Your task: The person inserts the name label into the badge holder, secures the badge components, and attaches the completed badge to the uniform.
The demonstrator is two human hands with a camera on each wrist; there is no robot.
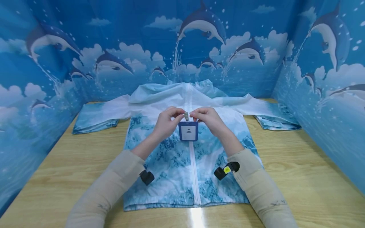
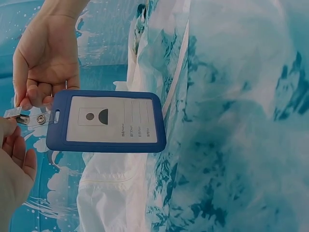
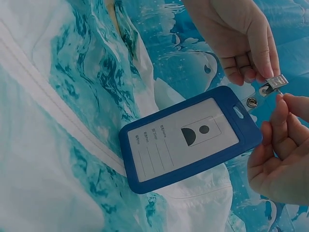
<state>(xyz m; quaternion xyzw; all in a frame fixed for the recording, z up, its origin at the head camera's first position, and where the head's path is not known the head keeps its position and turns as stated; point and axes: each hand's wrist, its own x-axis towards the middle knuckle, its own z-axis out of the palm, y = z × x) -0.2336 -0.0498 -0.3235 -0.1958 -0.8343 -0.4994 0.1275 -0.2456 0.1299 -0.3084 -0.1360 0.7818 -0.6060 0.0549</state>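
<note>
A blue-framed ID badge point(image 1: 188, 131) hangs upright in front of the jacket by a clear strap with a metal snap. Its small metal clip point(image 3: 277, 82) sits between both hands' fingertips. My left hand point(image 1: 168, 122) pinches one side of the clip with thumb and forefinger. From the other side my right hand point(image 1: 209, 120) pinches the clip's edge, its other fingers curled. The badge's white card point(image 2: 112, 119) carries a person icon and blank lines. Behind it lies a blue-and-white zip jacket point(image 1: 159, 177), spread front up with sleeves out to both sides.
The jacket covers the middle of a wood-grain table point(image 1: 288, 164). Its folded sleeve ends point(image 1: 95, 125) lie near the left and right sides. A blue dolphin-print curtain point(image 1: 137, 31) encloses the back and both sides. Black camera mounts point(image 1: 147, 177) sit at the wrists.
</note>
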